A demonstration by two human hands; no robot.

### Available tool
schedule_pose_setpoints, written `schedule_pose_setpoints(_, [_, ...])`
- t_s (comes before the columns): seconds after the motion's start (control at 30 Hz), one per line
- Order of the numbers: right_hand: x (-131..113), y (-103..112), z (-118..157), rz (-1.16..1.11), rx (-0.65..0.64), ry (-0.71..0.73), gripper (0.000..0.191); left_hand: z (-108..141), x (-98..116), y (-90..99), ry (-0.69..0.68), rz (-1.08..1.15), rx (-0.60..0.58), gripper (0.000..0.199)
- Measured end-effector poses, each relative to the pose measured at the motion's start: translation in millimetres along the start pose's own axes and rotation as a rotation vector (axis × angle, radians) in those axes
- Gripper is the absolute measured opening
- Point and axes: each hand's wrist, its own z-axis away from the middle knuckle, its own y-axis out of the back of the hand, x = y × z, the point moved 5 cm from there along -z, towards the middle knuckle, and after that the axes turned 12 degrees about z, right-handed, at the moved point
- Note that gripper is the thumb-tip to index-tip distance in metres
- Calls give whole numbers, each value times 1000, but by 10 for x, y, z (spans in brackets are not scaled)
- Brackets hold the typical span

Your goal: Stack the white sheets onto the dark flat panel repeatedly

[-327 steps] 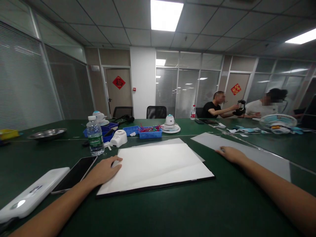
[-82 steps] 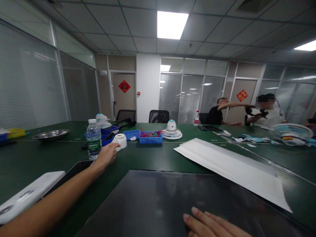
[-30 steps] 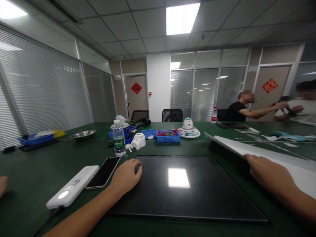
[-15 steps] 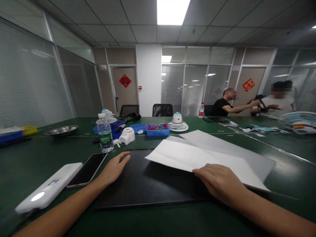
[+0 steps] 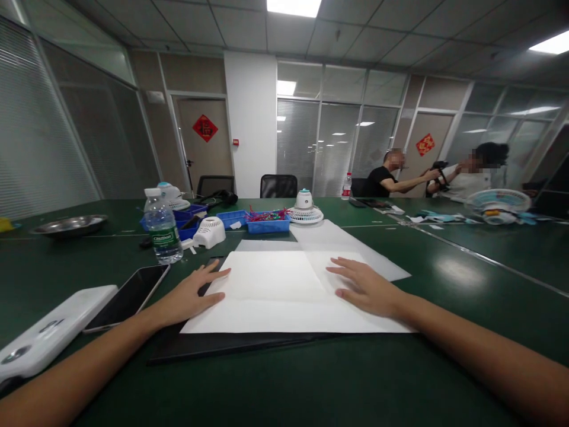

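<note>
A white sheet of paper (image 5: pixel 271 296) with faint creases lies over a black flat board (image 5: pixel 195 349), whose left and front edges show. My left hand (image 5: pixel 193 293) rests at the paper's left edge, fingers spread. On the right part of the sheet lies my right hand (image 5: pixel 367 287), its fingers stretched out and apart. Another pale sheet (image 5: pixel 351 246) sticks out from behind the paper, toward the back right. Neither hand grips anything.
Left of the board lie a phone (image 5: pixel 128 296) and a white device (image 5: pixel 53 326). Behind them stand a water bottle (image 5: pixel 163 228), a white vented housing (image 5: pixel 210 232), a blue tray (image 5: pixel 267 224) of small coloured parts and a white fan part (image 5: pixel 304 207). Two people sit at the back right.
The paper has moved left and now lies flat over the board. My right hand has let go of its edge and opened on top. My left hand now touches its left side.
</note>
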Motion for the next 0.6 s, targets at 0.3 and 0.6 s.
schedule_pose_setpoints(0.3, [89,-163,-5,10,-261,-2,68,15,1,-57,-11,-95,-53,84])
schedule_pose_setpoints(0.6, [777,-360,42,159,-261,-311,79,153,167,25,-7,-92,-184,79])
